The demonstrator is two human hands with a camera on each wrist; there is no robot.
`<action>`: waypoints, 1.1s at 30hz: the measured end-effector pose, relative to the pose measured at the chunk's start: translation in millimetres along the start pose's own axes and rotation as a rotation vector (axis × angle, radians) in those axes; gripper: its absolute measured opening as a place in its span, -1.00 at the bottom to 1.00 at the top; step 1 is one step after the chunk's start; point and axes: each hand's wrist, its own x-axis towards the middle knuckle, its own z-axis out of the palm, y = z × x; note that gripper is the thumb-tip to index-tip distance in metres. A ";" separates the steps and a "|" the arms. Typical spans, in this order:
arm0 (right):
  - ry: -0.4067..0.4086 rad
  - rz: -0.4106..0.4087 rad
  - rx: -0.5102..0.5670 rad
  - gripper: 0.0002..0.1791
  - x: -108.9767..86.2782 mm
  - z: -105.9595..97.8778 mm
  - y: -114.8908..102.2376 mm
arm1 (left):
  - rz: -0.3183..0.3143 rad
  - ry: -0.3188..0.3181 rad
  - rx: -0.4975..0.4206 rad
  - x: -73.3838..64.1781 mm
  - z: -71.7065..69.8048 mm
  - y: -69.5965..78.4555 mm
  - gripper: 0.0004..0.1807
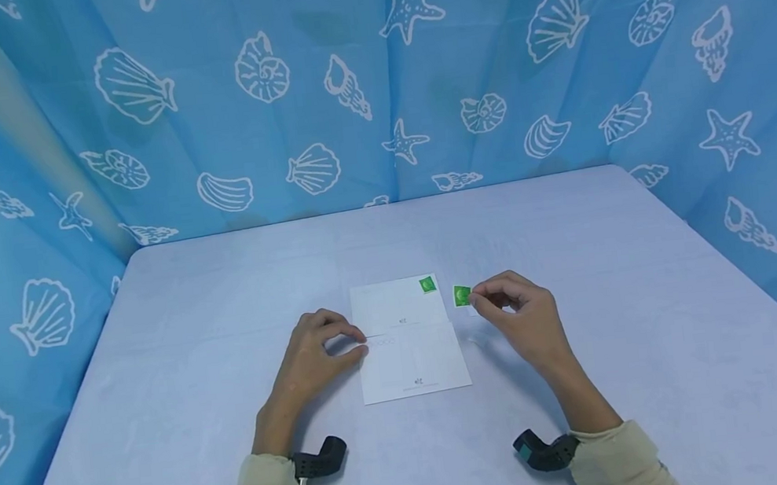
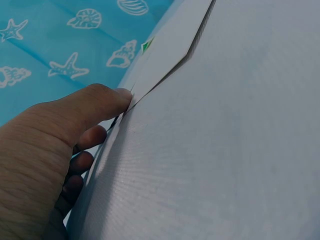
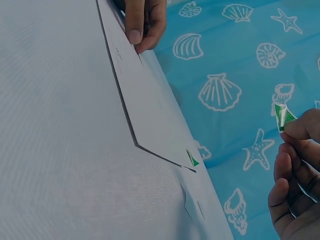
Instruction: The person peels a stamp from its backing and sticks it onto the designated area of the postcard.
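Two white postcards (image 1: 408, 363) lie on the table, the nearer overlapping the farther one (image 1: 388, 302). A green stamp (image 1: 428, 284) sits in the far card's top right corner. My left hand (image 1: 317, 349) is at the cards' left edge, thumb and index finger pinching the nearer card near its upper left corner. In the left wrist view the thumb (image 2: 120, 97) lies on the card edge. Right of the cards, my right hand (image 1: 520, 315) pinches another green stamp (image 1: 462, 295) between thumb and index finger, above the table. The right wrist view shows this stamp (image 3: 282, 117) tilted.
A pale cloth covers the table (image 1: 256, 264). Near the cards' right side lies a faint whitish scrap (image 1: 477, 340), its kind unclear. A blue curtain (image 1: 357, 80) with shells and starfish encloses the back and sides. Black bands (image 1: 322, 459) are on both wrists.
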 end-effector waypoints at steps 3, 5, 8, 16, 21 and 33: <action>-0.001 0.006 -0.003 -0.92 -3.2 -0.4 -16.6 | 0.007 0.004 -0.002 -0.2 0.0 0.1 -0.89; -0.003 0.010 -0.013 -0.93 -4.6 -0.5 -28.5 | 0.014 0.008 -0.001 -0.3 0.1 -0.4 -0.89; -0.006 0.013 -0.021 -0.93 -5.2 0.3 -31.5 | 0.019 0.010 0.000 -0.3 0.4 -1.3 -0.89; -0.015 0.015 -0.045 -0.92 -4.9 3.8 -20.6 | 0.021 0.013 0.001 0.2 0.8 -2.1 -0.87; -0.017 0.020 -0.035 -0.93 -2.6 6.1 5.3 | 0.019 0.010 -0.001 0.0 0.9 -1.8 -0.87; -0.039 0.037 -0.043 -0.92 -6.1 7.6 21.4 | 0.023 0.018 -0.001 0.5 1.5 -2.6 -0.88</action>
